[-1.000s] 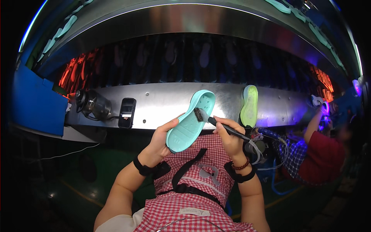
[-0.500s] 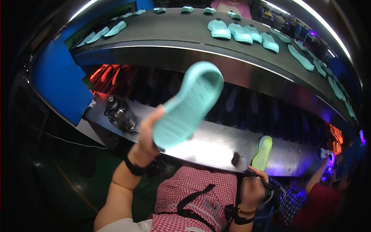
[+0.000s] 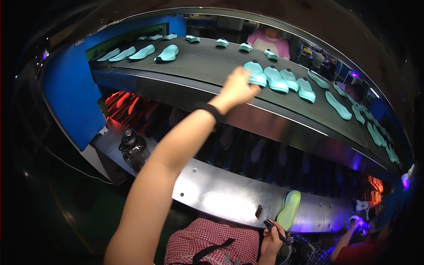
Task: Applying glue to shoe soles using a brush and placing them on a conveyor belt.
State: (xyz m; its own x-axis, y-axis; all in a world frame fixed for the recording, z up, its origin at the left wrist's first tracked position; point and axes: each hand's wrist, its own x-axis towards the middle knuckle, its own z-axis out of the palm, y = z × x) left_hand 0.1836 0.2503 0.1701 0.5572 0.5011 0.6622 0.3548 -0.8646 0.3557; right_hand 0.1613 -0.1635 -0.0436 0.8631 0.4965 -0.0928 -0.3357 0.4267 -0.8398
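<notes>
My left hand (image 3: 239, 89) reaches out over the conveyor belt, fingers and thumb apart, at the left edge of a turquoise shoe sole (image 3: 255, 74). Whether the fingertips touch it I cannot tell. That sole is the leftmost of a close group with several other soles (image 3: 276, 80). Another turquoise sole (image 3: 168, 53) lies farther left on the belt. Low in the view, my right hand (image 3: 271, 244) is closed around the dark handle of a brush (image 3: 268, 224), its bristles over the metal ledge. Just beside the brush lies a yellow-green sole (image 3: 289, 210).
The belt (image 3: 198, 66) carries more soles along its far side and right end. A dark, clear-sided bottle (image 3: 134, 149) stands on the metal ledge (image 3: 212, 181). Red-lit racks glow beneath the belt. One person sits across the belt; another person's hand (image 3: 353, 227) works at the right.
The turquoise sole has left my left hand, and one now lies at the belt's left part. My left hand has moved up and right to the grouped soles. My right hand still holds the brush.
</notes>
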